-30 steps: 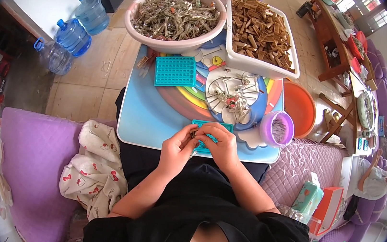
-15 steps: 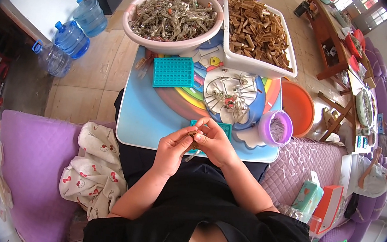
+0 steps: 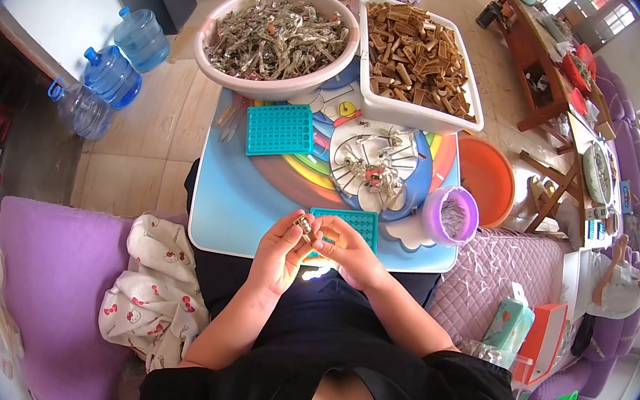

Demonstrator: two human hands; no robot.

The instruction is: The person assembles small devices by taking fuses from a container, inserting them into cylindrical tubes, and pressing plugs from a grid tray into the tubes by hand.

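Over the table's near edge, my left hand [image 3: 278, 257] pinches a small brown piece [image 3: 304, 225] with shiny, metallic-looking bits on its face. My right hand [image 3: 350, 256] is closed at the lower right end of the same piece, thumb and fingertips pressed to it. A bright, glinting strip [image 3: 316, 273] shows just below the hands; what it is attached to is hidden. Partly behind my right hand lies a teal tray with small cells [image 3: 357, 222]. Farther off on the table are a second teal tray [image 3: 279, 129] and a heap of wired, clear-wrapped parts [image 3: 375, 171].
A pink basin [image 3: 204, 54] of tangled wired parts and a white bin [image 3: 418, 118] of brown pieces stand at the far side. A purple tub [image 3: 470, 222] sits at the table's right, beside an orange basin [image 3: 499, 174]. Blue water bottles [image 3: 111, 78] stand left. Another person [image 3: 621, 285] sits far right.
My hands have lowered slightly and the fingers have spread a little. The brown piece is now tilted up, so its shiny face shows. The whole view has shifted slightly.
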